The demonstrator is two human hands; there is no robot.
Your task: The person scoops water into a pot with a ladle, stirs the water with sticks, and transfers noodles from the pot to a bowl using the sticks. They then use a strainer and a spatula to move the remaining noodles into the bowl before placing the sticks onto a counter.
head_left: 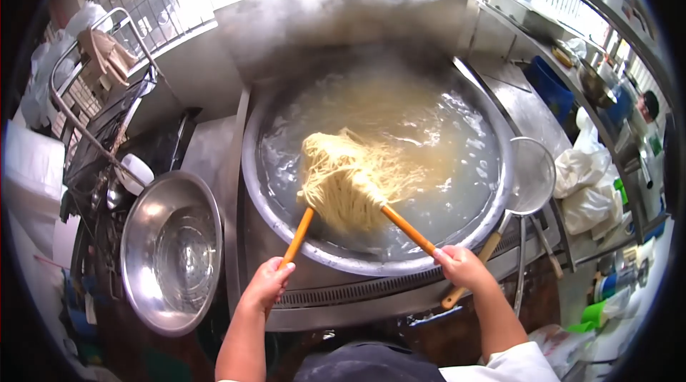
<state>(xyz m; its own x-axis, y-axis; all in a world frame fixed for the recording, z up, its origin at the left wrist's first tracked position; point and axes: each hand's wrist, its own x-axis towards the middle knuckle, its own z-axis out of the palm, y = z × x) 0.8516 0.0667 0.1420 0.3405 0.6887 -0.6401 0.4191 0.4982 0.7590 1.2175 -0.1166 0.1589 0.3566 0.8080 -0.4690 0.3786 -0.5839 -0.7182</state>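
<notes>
My left hand (266, 283) is closed around a long wooden stick (298, 237), and my right hand (463, 269) grips a second wooden stick (410, 230). Both sticks slant forward over a very large round metal pot (266, 216) of cloudy, bubbling water. A thick mass of pale yellow noodles (341, 171) hangs over their far ends, which the strands hide. The lower noodles reach into the water. Close to my right hand, a round mesh strainer (530, 178) rests at the pot's right side.
Steam (336, 14) rises at the back. A shiny steel basin (134, 268) stands left of the stove. Wooden handles (453, 298) stick out past the front edge near my right forearm. White plastic bags (587, 185) lie at right, below a metal shelf (547, 42).
</notes>
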